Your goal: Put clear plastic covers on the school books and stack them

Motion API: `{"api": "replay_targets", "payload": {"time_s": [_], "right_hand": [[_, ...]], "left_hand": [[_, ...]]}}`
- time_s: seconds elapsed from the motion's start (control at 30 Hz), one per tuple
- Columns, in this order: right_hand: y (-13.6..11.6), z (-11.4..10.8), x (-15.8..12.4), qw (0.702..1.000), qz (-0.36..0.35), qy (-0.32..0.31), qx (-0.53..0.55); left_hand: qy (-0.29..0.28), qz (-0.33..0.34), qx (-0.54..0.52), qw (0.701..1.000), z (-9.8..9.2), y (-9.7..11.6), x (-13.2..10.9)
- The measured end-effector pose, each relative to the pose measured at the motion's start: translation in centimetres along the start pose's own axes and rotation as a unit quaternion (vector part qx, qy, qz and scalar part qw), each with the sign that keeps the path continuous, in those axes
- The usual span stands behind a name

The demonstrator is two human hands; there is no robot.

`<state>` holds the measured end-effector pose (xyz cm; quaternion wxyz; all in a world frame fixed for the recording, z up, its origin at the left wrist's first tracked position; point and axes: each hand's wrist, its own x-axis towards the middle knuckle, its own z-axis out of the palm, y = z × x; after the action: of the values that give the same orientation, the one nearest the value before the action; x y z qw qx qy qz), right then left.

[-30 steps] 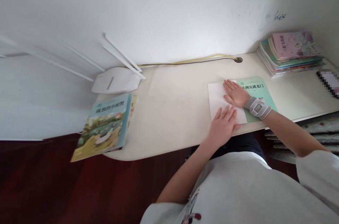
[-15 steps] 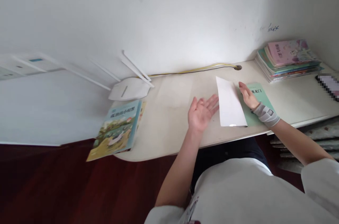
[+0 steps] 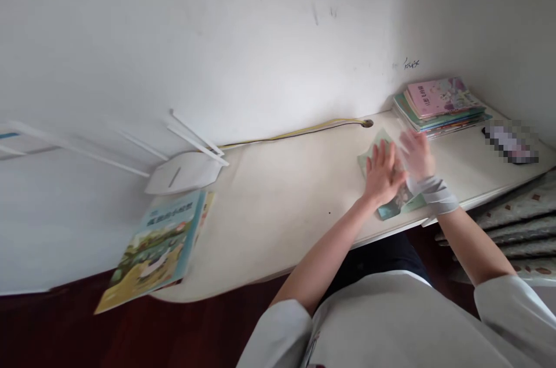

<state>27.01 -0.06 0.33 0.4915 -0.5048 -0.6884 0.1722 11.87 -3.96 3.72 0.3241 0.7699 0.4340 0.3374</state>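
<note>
A thin green book (image 3: 393, 208) lies on the desk under my hands, with a flower-like pattern near its lower edge. My left hand (image 3: 384, 174) rests on its cover, fingers spread and nothing gripped. Close beside it, my right hand (image 3: 417, 153) is held over the book's right side, blurred by motion, its fingers stretched out. A grey wrap (image 3: 436, 194) circles my right wrist. Much of the book is hidden by both hands, so I cannot tell whether it is fully closed.
A stack of books (image 3: 438, 104) with a pink one on top stands at the back right, near a phone (image 3: 508, 142). On the left sit a white router (image 3: 185, 174) and picture books (image 3: 152, 246) overhanging the desk (image 3: 278, 206). A cable (image 3: 295, 133) runs along the wall.
The raised white page is no longer visible. My left hand has moved right and come down onto the green book. My right hand has lifted slightly. The view has shifted right.
</note>
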Motion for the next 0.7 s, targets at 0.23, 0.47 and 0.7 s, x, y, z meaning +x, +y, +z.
{"api": "replay_targets", "payload": {"time_s": [0.23,0.47,0.7], "right_hand": [[0.0,-7.9,-4.3,0.968,0.174,0.042,0.177],[-2.6,-8.0,-8.3,0.947,0.206,0.093,0.226],[-5.2,-5.1,-12.7,0.995,0.089,0.034,-0.034]], "left_hand": [[-0.139,0.062,0.331,0.931,3.2,0.0,1.8],[-0.122,0.08,0.305,0.941,1.9,0.6,1.5],[-0.056,0.102,0.217,0.969,1.8,-0.1,-1.5]]}}
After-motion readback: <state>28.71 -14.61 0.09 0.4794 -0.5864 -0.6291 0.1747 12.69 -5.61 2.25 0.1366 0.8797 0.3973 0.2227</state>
